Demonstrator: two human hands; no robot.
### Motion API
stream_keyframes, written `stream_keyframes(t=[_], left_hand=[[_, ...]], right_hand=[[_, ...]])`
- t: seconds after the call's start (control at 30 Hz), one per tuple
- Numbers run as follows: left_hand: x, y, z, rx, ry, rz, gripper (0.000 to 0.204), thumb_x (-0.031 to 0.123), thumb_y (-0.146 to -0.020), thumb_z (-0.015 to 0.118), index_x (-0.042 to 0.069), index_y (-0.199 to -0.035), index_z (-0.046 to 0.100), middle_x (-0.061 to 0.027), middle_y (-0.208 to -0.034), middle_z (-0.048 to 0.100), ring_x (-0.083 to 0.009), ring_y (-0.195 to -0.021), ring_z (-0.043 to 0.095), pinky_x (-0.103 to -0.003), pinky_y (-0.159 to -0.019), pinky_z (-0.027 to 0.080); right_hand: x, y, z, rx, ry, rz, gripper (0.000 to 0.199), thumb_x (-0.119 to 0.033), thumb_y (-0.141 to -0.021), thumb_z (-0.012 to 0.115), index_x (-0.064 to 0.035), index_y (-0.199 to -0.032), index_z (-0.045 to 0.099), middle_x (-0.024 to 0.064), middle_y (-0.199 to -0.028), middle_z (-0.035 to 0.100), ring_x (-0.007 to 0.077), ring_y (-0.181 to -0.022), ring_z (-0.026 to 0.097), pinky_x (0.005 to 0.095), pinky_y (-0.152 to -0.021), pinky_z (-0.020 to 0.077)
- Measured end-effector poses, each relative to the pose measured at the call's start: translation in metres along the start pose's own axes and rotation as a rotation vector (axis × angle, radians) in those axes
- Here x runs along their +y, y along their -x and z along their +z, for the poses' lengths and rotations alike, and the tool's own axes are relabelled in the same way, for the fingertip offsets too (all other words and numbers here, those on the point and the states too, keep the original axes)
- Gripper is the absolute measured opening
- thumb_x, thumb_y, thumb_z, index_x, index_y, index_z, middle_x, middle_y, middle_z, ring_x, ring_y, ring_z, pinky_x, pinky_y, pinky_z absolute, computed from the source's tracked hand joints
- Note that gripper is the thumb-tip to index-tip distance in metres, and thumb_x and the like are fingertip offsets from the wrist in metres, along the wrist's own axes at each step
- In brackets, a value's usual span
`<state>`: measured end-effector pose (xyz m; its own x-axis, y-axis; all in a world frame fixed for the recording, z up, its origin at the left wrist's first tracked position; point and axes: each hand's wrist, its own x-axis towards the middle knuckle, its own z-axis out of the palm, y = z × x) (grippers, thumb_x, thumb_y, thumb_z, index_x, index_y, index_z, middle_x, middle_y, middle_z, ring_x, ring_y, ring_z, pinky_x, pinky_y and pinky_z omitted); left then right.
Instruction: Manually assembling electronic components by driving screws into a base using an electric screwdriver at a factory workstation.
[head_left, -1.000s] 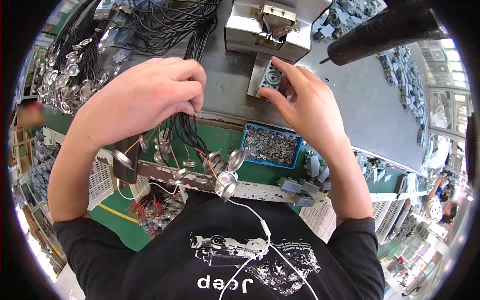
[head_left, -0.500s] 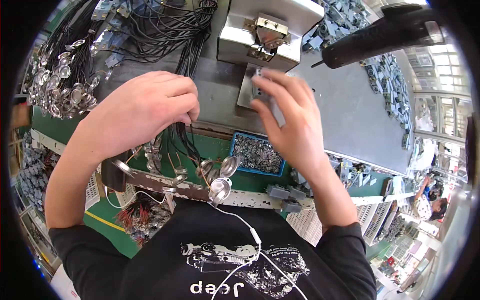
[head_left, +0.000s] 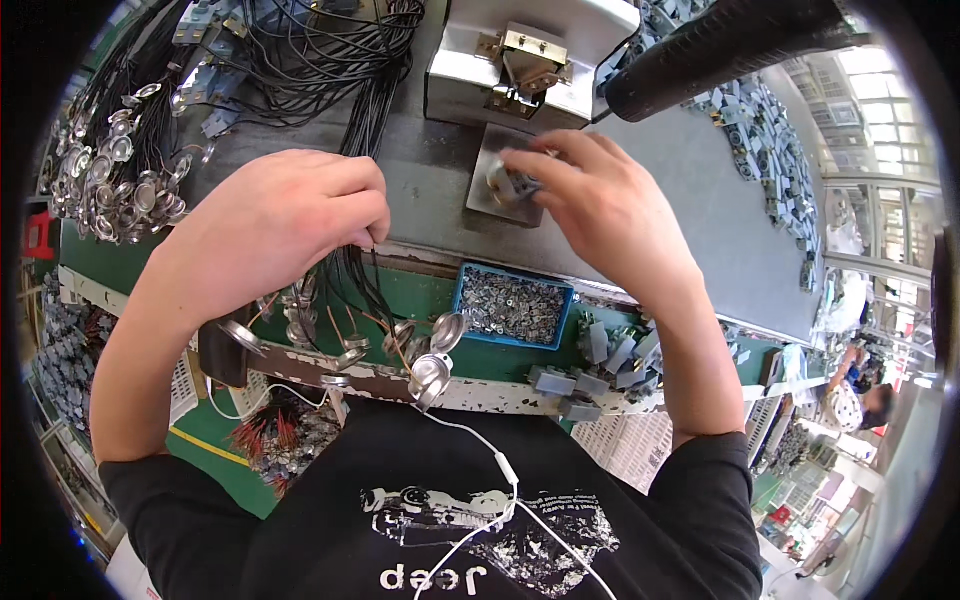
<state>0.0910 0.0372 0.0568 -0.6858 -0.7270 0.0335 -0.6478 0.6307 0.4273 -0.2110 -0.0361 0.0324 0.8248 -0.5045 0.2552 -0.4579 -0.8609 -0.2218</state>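
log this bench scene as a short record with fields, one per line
left hand: pinching black wires, with round metal cups below
right hand: holding a small grey part, blurred, at a metal plate
beyond plate: metal fixture
nearer body: blue tray of small metal pieces
upper right: dark cylindrical tool
far right: grey blocks on the worktop

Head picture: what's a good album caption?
Left hand over black wires, right hand holding a small part by a metal plate.
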Motion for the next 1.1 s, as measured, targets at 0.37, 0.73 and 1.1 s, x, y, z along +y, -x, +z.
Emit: stream_keyframes(t=[0.37, 0.73, 1.1], left_hand=[[0.000, 0.000, 0.000, 0.018, -0.031, 0.014, 0.012, 0.011, -0.085, 0.072, 0.008, -0.091, 0.062, -0.0045, -0.098, 0.062, -0.0267, -0.092, 0.064, -0.039, -0.083, 0.051], [0.002, 0.002, -0.007, 0.039, 0.118, -0.078, 0.015, 0.010, -0.084, 0.072, 0.005, -0.091, 0.060, -0.0092, -0.096, 0.060, -0.0321, -0.090, 0.065, -0.043, -0.079, 0.052], [0.022, 0.018, 0.013, -0.118, -0.154, -0.119, 0.020, 0.011, -0.080, 0.074, 0.010, -0.098, 0.068, -0.0076, -0.099, 0.058, -0.0253, -0.101, 0.061, -0.039, -0.087, 0.047]], right_hand=[[-0.034, 0.005, 0.023, 0.073, -0.080, 0.482, 0.042, -0.029, -0.091, 0.080, -0.0079, -0.125, 0.066, 0.0052, -0.073, 0.069, 0.0189, -0.065, 0.067, 0.0352, -0.059, 0.0513], [-0.069, -0.030, 0.058, -0.469, -1.581, 0.604, 0.019, -0.019, -0.105, 0.064, -0.0006, -0.102, 0.063, 0.0027, -0.085, 0.069, 0.0091, -0.076, 0.066, 0.0245, -0.068, 0.0525], [-0.075, -0.026, 0.052, -0.446, -1.252, 0.606, 0.015, -0.014, -0.105, 0.060, 0.0001, -0.107, 0.056, 0.0037, -0.078, 0.068, 0.0101, -0.067, 0.066, 0.0276, -0.061, 0.0526]])
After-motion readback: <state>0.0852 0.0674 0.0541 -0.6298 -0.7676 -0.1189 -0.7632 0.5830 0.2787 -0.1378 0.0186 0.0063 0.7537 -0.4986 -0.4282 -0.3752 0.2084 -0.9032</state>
